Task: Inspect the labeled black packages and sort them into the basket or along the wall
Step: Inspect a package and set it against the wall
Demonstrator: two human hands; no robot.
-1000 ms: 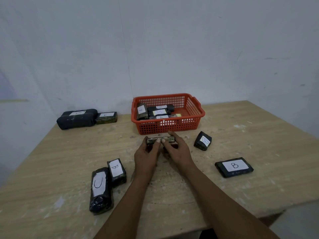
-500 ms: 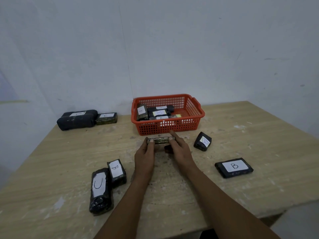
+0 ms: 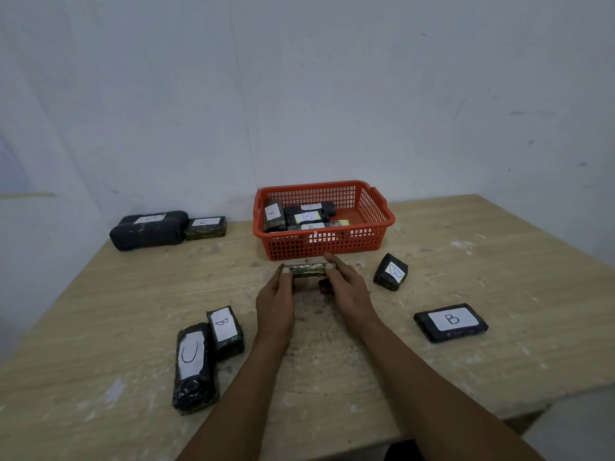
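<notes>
left hand (image 3: pixel 275 296) and right hand (image 3: pixel 346 289) pinch opposite ends of a small black package (image 3: pixel 307 269), held edge-on just in front of the red basket (image 3: pixel 376 227).

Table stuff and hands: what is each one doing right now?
Left hand: grips the held package's left end.
Right hand: grips its right end.
Held package: lifted on edge, label hidden.
Basket: upright, partly filled with packages.
Flat B package: lying label up.
C package: lying label up.
</notes>
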